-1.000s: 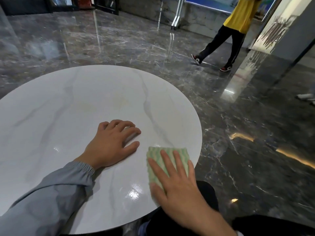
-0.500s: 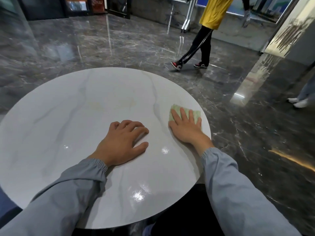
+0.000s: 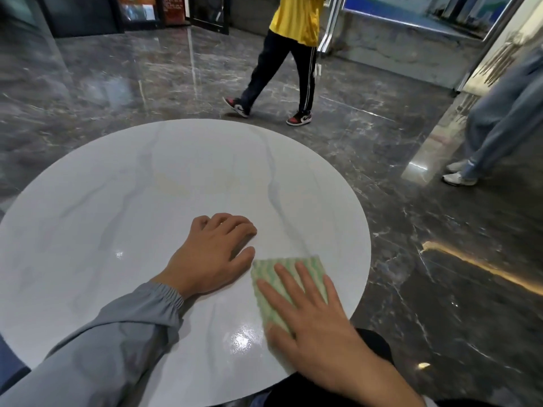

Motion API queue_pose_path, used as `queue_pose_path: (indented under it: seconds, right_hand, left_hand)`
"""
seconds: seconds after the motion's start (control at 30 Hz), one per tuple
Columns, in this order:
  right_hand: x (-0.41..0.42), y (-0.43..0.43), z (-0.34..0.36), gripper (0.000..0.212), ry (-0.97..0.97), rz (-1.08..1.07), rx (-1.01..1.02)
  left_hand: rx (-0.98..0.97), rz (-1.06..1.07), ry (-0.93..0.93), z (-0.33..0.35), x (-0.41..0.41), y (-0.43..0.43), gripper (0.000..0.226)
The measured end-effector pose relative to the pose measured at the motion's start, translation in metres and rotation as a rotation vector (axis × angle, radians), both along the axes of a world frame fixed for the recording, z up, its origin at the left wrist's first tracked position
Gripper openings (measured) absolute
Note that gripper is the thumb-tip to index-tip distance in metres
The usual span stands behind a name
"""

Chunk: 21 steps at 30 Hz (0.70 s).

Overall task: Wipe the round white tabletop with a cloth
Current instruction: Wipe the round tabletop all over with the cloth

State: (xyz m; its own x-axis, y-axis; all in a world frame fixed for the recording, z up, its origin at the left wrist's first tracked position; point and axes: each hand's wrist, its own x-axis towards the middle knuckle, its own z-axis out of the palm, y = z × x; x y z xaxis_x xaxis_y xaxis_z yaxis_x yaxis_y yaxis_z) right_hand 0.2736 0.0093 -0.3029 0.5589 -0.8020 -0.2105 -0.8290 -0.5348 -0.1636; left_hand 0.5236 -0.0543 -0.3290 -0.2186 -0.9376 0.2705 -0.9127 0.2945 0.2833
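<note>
tabletop (image 3: 117,230) far/left: bare | obstacle: left hand (image 3: 213,255) beside cloth (image 3: 289,284)

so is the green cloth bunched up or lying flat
Flat: the green-and-white wavy cloth lies spread on the round white tabletop, pressed under the right hand.

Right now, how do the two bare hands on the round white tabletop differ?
The right hand presses flat, fingers spread, on the green-and-white wavy cloth; the left hand rests on bare marble with fingers curled. The right hand lies near the round white tabletop's close edge; the left hand lies farther in. Both are palm down.
</note>
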Motion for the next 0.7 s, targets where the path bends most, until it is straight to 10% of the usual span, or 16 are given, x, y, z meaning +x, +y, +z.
queue_pose_path:
  seconds: [0.37, 0.7]
  right_hand:
    - [0.028, -0.216, 0.001, 0.064, -0.016, -0.358, 0.060]
    - [0.009, -0.109, -0.003, 0.060, -0.026, -0.143, -0.028]
  left_hand:
    - [0.020, 0.000, -0.013, 0.004, 0.000, 0.002, 0.038]
    - [0.006, 0.001, -0.011, 0.002, 0.000, 0.001, 0.036]
